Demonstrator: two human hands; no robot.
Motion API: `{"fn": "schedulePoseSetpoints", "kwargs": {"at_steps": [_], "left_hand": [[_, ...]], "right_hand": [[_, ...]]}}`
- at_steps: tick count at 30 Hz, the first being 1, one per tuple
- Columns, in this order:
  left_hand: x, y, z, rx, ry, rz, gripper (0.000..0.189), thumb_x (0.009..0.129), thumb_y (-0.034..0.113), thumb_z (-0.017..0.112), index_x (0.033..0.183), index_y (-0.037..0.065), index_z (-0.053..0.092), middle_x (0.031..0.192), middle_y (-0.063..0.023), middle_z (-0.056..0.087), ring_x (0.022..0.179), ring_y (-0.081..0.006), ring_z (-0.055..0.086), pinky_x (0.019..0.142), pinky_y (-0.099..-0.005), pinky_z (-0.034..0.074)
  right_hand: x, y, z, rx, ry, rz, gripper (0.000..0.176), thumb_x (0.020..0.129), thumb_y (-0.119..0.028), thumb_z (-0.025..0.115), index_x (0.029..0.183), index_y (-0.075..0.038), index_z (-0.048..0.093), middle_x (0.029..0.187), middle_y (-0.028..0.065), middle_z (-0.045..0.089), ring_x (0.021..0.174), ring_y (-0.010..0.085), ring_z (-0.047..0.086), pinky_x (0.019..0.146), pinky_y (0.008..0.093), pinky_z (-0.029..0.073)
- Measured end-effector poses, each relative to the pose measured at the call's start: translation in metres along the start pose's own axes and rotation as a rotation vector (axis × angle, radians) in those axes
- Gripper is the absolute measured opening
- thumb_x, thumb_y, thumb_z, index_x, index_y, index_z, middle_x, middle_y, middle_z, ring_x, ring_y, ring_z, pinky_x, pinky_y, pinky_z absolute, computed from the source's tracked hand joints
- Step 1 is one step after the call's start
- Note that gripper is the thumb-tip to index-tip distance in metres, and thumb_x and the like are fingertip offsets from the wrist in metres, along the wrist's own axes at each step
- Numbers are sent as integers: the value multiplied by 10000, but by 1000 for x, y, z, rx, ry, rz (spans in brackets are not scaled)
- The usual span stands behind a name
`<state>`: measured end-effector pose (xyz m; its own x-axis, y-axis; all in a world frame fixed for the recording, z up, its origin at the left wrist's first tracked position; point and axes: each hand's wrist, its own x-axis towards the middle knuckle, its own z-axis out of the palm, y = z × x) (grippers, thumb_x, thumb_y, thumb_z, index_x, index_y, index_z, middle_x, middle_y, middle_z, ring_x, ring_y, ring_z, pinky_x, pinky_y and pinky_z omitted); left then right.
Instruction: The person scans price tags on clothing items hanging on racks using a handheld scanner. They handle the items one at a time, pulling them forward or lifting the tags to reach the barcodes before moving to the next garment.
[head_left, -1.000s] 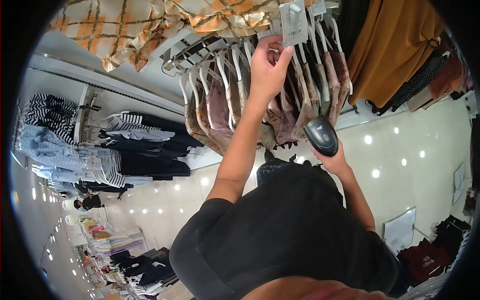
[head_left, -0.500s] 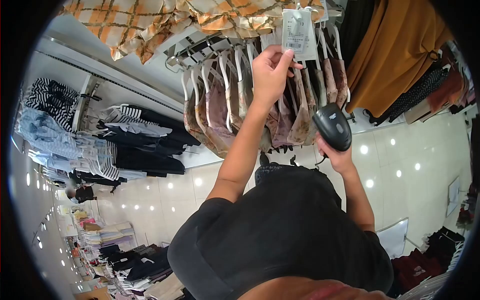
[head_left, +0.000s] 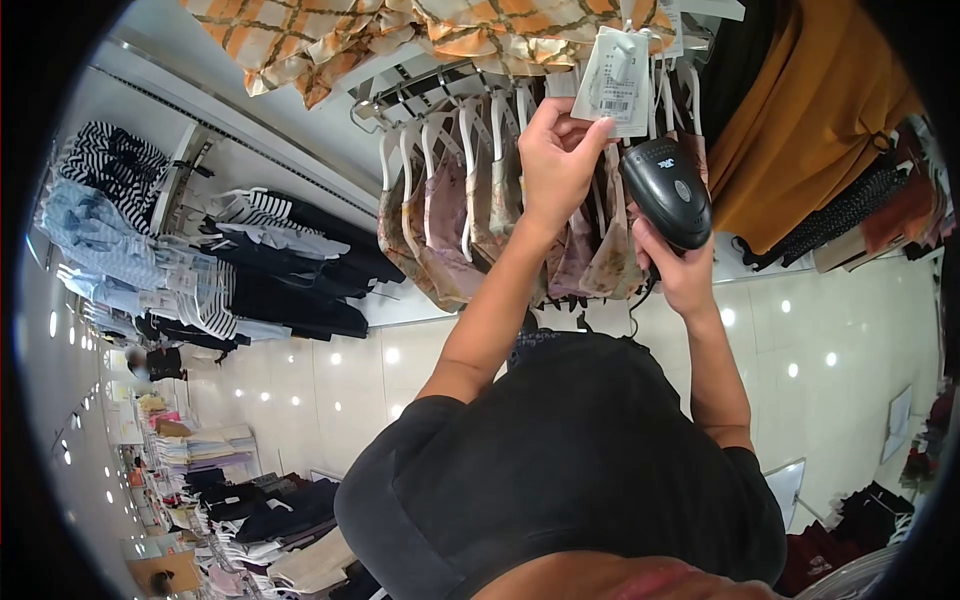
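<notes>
Up at the price tag (head_left: 618, 85), I see my left hand (head_left: 555, 165) closed in a pinch, thumb and fingertips gripping the tag's lower left edge so that its barcode side faces me. My right hand (head_left: 685, 275) sits below and to the right of the tag, fingers wrapped fully around the grip of a black scanner (head_left: 668, 190). The scanner's head lies just under the tag, close to it; I cannot tell whether the two touch. Its cable drops away beneath the tag, past my wrist.

Left of the tag runs a row of white hangers (head_left: 455, 110) carrying pale floral garments (head_left: 450, 230). Above and left of the tag spreads orange plaid fabric (head_left: 330, 30). Right of the tag hangs a mustard garment (head_left: 800, 120). Far left of the tag, well apart, striped tops (head_left: 110, 165) hang on another rack.
</notes>
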<state>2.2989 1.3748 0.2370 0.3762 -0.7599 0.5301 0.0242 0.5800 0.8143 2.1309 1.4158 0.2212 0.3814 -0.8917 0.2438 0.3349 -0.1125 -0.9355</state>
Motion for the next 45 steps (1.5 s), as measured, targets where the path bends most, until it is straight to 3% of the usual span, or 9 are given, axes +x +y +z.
{"fn": "schedulePoseSetpoints", "kwargs": {"at_steps": [1, 5, 7, 16, 18, 27, 35, 40, 45], "left_hand": [[-1, 3, -1, 21, -15, -34, 216, 855, -5, 656, 1006, -63, 513, 900, -159, 685, 787, -156, 674, 706, -254, 544], [0, 3, 0, 7, -5, -20, 224, 850, -7, 662, 1008, -62, 514, 902, -157, 685, 797, -156, 675, 698, -247, 535], [1, 3, 0, 73, 8, 10, 243, 837, -6, 675, 1003, -90, 521, 886, -187, 684, 780, -203, 681, 687, -307, 577], [6, -3, -1, -17, -7, -1, 246, 840, 1, 678, 1029, -57, 531, 947, -145, 659, 810, -157, 653, 704, -267, 551], [6, -4, -3, -77, -40, -22, 265, 835, -4, 682, 1046, -58, 532, 951, -138, 649, 801, -146, 638, 702, -272, 541], [-7, -18, -23, -156, -22, -146, 186, 868, 36, 651, 1010, -52, 569, 857, -132, 655, 715, -178, 639, 659, -296, 534], [-84, -51, -94, 93, 13, -298, 132, 925, 110, 605, 960, -16, 600, 816, -97, 655, 665, -130, 617, 613, -247, 500], [-146, -82, -132, 78, 204, -586, 198, 934, 127, 577, 1082, -5, 573, 855, -85, 652, 675, -114, 603, 593, -227, 464], [-169, -106, -145, 105, 163, -660, 391, 909, 124, 598, 1246, -36, 481, 1006, -103, 642, 709, -118, 616, 610, -235, 469]], "right_hand": [[0, 1, 0, 2, -4, 0, 95, 846, -38, 679, 925, 2, 644, 693, 3, 609, 539, 48, 507, 489, 212, 389], [-5, 8, -8, 42, -20, 26, 95, 848, -35, 672, 926, 3, 633, 700, 13, 613, 539, 52, 512, 486, 213, 397], [-6, 12, -13, 105, -50, 78, 90, 851, -26, 662, 924, 6, 620, 700, 20, 612, 546, 55, 524, 488, 210, 405], [-22, 31, -22, 51, 41, 44, 139, 832, 16, 666, 959, 7, 610, 690, 18, 602, 557, 62, 538, 493, 209, 421], [-35, 49, -32, 4, -12, 12, 153, 907, -1, 547, 1058, 18, 540, 712, 45, 541, 555, 101, 495, 520, 241, 413], [-79, 82, -49, 49, 114, 243, 79, 860, -25, 642, 919, 8, 603, 670, 1, 567, 536, 52, 504, 495, 212, 402], [-93, 81, -58, -48, 134, 296, 75, 853, -28, 661, 900, 1, 610, 677, -6, 572, 535, 48, 503, 494, 214, 398], [-91, 86, -55, -63, 70, 323, 73, 855, -29, 656, 904, -1, 611, 679, -5, 572, 534, 47, 499, 491, 216, 396], [-81, 83, -47, -102, -27, 376, 78, 860, -27, 645, 920, 7, 609, 685, 0, 571, 535, 49, 499, 494, 217, 399]]}}
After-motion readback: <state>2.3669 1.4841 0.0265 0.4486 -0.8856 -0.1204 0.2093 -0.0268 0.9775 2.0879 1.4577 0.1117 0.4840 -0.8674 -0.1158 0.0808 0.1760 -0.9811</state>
